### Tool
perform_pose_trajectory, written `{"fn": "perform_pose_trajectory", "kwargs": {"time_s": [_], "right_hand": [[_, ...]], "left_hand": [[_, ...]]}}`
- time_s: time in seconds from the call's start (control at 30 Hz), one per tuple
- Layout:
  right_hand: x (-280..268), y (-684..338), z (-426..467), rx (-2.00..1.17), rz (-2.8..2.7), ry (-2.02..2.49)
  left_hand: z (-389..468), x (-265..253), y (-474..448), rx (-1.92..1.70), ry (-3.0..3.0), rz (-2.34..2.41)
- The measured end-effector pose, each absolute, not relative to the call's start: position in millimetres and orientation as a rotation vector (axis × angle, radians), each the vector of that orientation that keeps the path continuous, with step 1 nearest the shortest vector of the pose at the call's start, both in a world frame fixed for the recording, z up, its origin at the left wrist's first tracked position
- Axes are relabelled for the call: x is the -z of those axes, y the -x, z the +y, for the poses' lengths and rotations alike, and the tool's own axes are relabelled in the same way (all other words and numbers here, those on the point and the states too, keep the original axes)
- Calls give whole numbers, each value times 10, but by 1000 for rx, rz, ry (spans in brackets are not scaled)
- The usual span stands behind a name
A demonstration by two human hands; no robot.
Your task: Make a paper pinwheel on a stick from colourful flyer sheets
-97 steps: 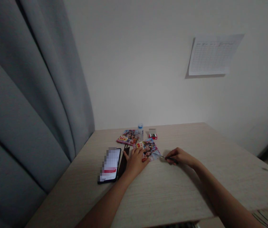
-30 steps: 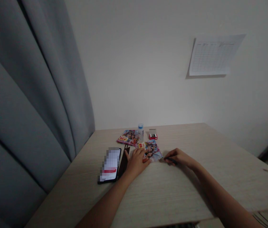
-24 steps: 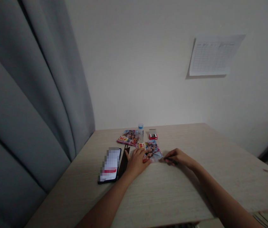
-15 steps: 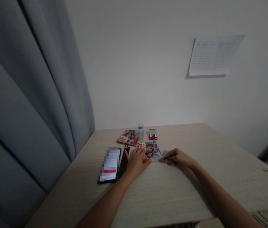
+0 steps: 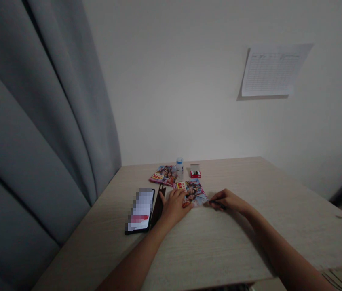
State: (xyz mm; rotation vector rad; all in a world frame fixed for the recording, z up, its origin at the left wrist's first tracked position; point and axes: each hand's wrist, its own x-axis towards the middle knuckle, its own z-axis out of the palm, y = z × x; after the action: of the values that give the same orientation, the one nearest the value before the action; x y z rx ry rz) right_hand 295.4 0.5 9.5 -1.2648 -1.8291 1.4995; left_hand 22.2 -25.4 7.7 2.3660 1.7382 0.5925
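Note:
Flat on a colourful printed leaflet [image 5: 195,193] rests my left hand [image 5: 175,205], its fingers spread over the left part and the thumb by the near edge. My right hand [image 5: 224,199] is closed around a slim dark pen-like tool [image 5: 218,204]. The tool's tip meets the leaflet's lower right corner; its exact kind is too small to make out. A long dark brown strip-like object [image 5: 158,206] lies just left of my left hand, partly hidden behind it.
Left of the brown object is a phone [image 5: 140,210] with a lit screen. Behind the leaflet are more colourful printed leaflets [image 5: 165,174], a clear bottle with a blue band [image 5: 180,169] and a small open red box [image 5: 195,173]. A grey curtain [image 5: 68,101] borders the table's left side.
My hands, the leaflet and the tool stay where they were. On the phone's screen the red bar now looks broader and paler.

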Motion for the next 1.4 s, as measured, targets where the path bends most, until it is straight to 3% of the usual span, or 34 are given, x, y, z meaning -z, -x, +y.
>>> {"fn": "perform_pose_trajectory", "kwargs": {"time_s": [1.4], "right_hand": [[-179,-2871,-43,-1466,-1882,1238]], "left_hand": [[-229,-19,-222,-583,-2414,1715]]}}
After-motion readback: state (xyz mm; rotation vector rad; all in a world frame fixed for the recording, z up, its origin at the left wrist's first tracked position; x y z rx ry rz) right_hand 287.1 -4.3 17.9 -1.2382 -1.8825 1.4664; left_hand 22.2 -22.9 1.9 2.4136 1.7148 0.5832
